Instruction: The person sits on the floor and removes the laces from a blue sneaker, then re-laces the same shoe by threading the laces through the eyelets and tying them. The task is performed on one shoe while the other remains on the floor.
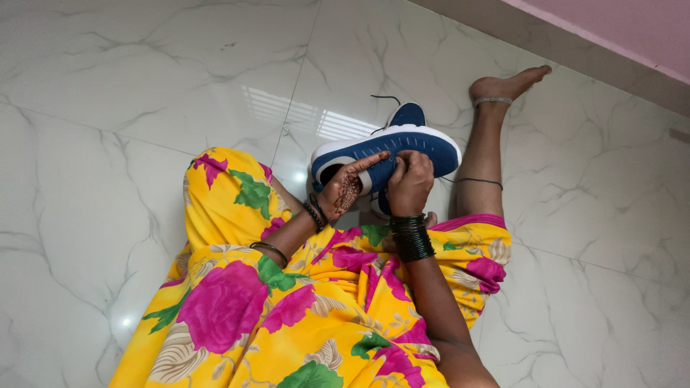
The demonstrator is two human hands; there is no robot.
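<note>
Glossy white marble floor [129, 86], pink wall [632, 29]

The shoe [402, 147] under both hands looks like matt blue knit cloth, with a smooth white rubbery sole rim. A thin dark lace [385, 98] trails beyond it. The floor [144, 86] around is glossy, polished marble-look tile that mirrors light. The dress [287, 316] nearer the body is soft printed cloth. The bangles [411, 237] at the right wrist shine dark and smooth.

Two blue shoes [402, 147], two hands [381, 185]
</note>
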